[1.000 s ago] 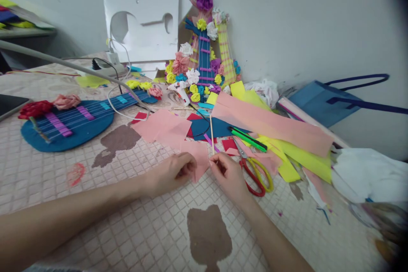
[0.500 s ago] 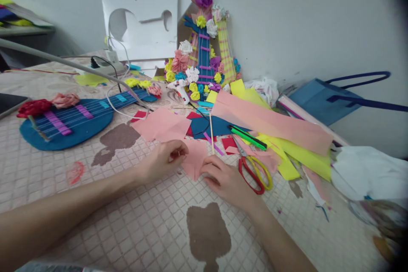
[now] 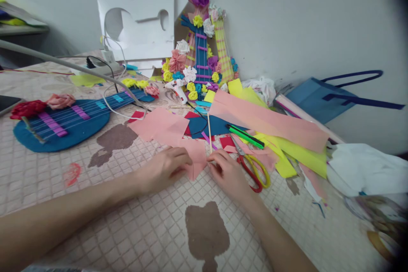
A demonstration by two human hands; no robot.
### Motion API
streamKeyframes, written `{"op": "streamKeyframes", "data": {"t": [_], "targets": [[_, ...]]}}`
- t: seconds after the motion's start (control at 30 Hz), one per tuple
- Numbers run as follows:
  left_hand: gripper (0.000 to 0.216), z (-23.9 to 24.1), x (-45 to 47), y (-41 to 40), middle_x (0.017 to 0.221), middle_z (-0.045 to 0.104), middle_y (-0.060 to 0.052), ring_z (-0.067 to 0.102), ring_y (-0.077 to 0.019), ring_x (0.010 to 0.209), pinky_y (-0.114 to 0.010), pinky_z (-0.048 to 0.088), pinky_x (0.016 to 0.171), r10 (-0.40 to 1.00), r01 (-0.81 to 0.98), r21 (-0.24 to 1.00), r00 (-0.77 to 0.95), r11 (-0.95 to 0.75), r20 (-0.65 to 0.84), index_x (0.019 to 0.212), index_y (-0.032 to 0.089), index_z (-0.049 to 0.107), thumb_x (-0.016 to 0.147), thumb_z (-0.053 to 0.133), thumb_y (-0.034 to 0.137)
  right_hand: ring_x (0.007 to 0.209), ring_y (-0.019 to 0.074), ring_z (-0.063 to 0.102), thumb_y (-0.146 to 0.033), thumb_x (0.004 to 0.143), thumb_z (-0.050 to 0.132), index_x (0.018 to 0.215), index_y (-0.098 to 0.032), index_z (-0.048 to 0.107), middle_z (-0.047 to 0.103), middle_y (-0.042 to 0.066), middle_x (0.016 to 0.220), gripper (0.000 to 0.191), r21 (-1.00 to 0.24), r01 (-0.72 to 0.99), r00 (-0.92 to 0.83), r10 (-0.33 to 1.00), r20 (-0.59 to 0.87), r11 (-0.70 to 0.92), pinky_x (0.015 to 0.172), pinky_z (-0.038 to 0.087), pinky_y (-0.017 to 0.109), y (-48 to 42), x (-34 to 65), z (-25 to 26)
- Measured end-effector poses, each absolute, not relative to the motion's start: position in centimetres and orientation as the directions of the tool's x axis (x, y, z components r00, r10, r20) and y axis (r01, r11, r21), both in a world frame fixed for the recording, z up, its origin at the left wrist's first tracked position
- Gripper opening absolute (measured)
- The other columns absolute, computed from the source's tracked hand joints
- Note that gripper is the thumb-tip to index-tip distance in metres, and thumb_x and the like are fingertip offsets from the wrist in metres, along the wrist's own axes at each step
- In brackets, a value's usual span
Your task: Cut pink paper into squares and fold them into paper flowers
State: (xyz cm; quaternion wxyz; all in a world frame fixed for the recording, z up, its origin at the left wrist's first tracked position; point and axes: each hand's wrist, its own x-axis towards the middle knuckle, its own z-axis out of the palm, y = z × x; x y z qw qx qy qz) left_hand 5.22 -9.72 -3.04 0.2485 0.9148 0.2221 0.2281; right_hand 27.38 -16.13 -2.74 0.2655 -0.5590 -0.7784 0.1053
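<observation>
A small pink paper square (image 3: pixel 198 153) lies in front of me with one corner towards me, a crease showing near that corner. At its left side my left hand (image 3: pixel 167 168) has its fingers curled and closed on the paper, fingertips partly hidden. My right hand (image 3: pixel 228 174) pinches at the paper's right edge, thumb and forefinger together. Just beyond those fingers is the lower end of a thin wooden stick (image 3: pixel 209 131), which points away from me. More pink paper pieces (image 3: pixel 161 125) lie behind my left hand.
Scissors (image 3: pixel 255 174) with red and yellow handles and a green cutter (image 3: pixel 245 136) lie right. Behind are a white glue gun (image 3: pixel 178 90), a long pink strip (image 3: pixel 267 121) and yellow paper (image 3: pixel 287 153). A blue paper guitar (image 3: pixel 63 127) lies left, with a cable (image 3: pixel 73 66) above it.
My right hand has shifted slightly away from me and right along the paper's edge. My left fingers have come down nearer the paper's lower corner. The view has shifted slightly.
</observation>
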Motion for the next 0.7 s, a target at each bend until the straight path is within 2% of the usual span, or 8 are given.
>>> {"op": "streamKeyframes", "data": {"t": [0.1, 0.23, 0.43, 0.6, 0.7], "targets": [[0.014, -3.7, 4.9, -8.4, 0.086, 0.060, -0.004, 0.056, -0.0128, 0.071, -0.024, 0.043, 0.063, 0.690, 0.442, 0.589, 0.660, -0.676, 0.297, 0.084, 0.016, 0.056, 0.076, 0.047, 0.009, 0.080, 0.0166, 0.059, -0.014, 0.085, 0.046, 0.093, -0.022, 0.058, 0.058, 0.005, 0.094, 0.016, -0.471, 0.829, -0.181, 0.942, 0.284, 0.301, 0.068, 0.048, 0.029, -16.0, 27.5, -2.9], [0.008, -4.3, 4.5, -7.0, 0.082, 0.057, -0.003, 0.053, -0.0108, 0.063, -0.022, 0.041, 0.056, 0.762, 0.493, 0.621, 0.581, -0.610, 0.287, 0.079, 0.016, 0.054, 0.076, 0.047, 0.012, 0.082, 0.0179, 0.059, -0.017, 0.085, 0.049, 0.098, -0.023, 0.060, 0.056, 0.005, 0.097, 0.018, -0.456, 0.855, -0.144, 0.958, 0.248, 0.247, 0.070, 0.049, 0.031, -15.9, 28.0, -3.2], [0.015, -4.5, 4.7, -6.0, 0.095, 0.056, -0.006, 0.057, -0.0113, 0.067, -0.024, 0.045, 0.061, 0.799, 0.537, 0.611, 0.518, -0.581, 0.306, 0.092, 0.016, 0.054, 0.079, 0.047, 0.019, 0.066, 0.0135, 0.056, -0.017, 0.086, 0.048, 0.094, -0.022, 0.059, 0.058, 0.004, 0.093, 0.014, -0.513, 0.807, -0.149, 0.941, 0.304, 0.294, 0.065, 0.047, 0.029, -15.9, 27.7, -3.3], [0.021, -4.5, 5.2, -4.8, 0.093, 0.058, -0.006, 0.059, -0.0179, 0.080, -0.030, 0.047, 0.070, 0.822, 0.631, 0.544, 0.519, -0.553, 0.233, 0.094, 0.017, 0.056, 0.079, 0.053, 0.031, 0.078, 0.0157, 0.058, -0.016, 0.087, 0.046, 0.091, -0.022, 0.058, 0.058, 0.003, 0.090, 0.014, -0.570, 0.732, -0.254, 0.926, 0.279, 0.373, 0.067, 0.046, 0.027, -16.3, 26.6, -3.2], [0.026, -4.3, 5.6, -4.5, 0.095, 0.058, -0.006, 0.059, -0.0205, 0.083, -0.031, 0.046, 0.069, 0.835, 0.666, 0.527, 0.523, -0.527, 0.175, 0.093, 0.018, 0.056, 0.074, 0.060, 0.035, 0.080, 0.0158, 0.057, -0.015, 0.087, 0.047, 0.093, -0.022, 0.057, 0.058, 0.003, 0.090, 0.014, -0.579, 0.722, -0.264, 0.924, 0.276, 0.379, 0.066, 0.046, 0.026, -16.5, 26.4, -3.2]]}}
